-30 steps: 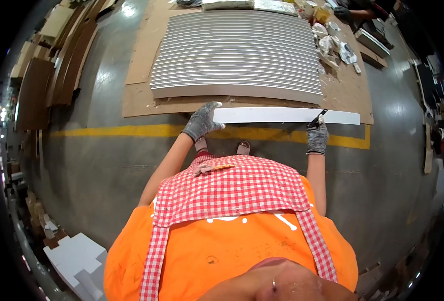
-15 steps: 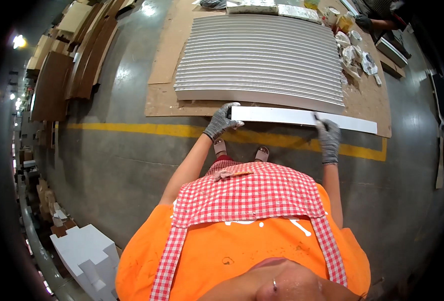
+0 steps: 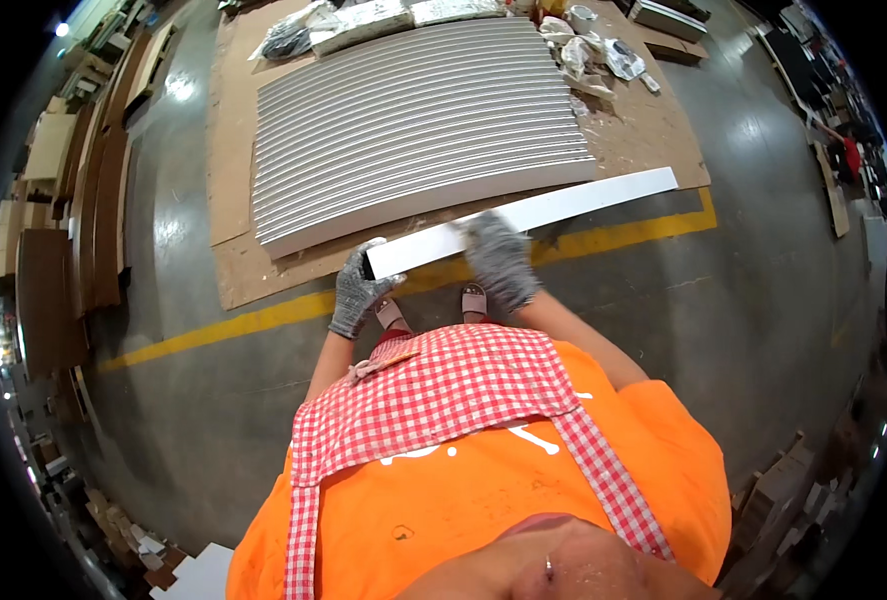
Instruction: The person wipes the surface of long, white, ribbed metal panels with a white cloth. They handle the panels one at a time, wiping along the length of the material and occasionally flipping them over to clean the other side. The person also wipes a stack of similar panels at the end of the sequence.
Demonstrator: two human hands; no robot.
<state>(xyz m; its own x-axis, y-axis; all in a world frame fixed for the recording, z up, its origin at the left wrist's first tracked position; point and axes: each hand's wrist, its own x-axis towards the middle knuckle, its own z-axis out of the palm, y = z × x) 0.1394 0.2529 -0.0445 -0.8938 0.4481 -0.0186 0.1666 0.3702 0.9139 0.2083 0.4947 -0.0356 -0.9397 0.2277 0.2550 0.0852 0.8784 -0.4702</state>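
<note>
A long white strip (image 3: 573, 207) slants across in front of me, its left end nearest my body. My left hand (image 3: 361, 290), in a grey knit glove, is closed around that end with the thumb along the near edge. My right hand (image 3: 500, 258), gloved alike, is over the strip to the right of the left hand. Its fingers are curled and blurred by motion, and whatever they hold cannot be made out. Just beyond lies a broad stack of silvery ribbed strips (image 3: 418, 130), set side by side on a brown board.
The brown board (image 3: 233, 275) rests on grey floor with a yellow line (image 3: 263, 318) near my feet. White-wrapped blocks (image 3: 363, 25) sit behind the stack; crumpled plastic bags (image 3: 588, 65) lie at its right. Brown panels (image 3: 48, 300) stand at left.
My right hand has moved left along the strip, closer to my left hand. My view has turned, so the strip now slants up to the right.
</note>
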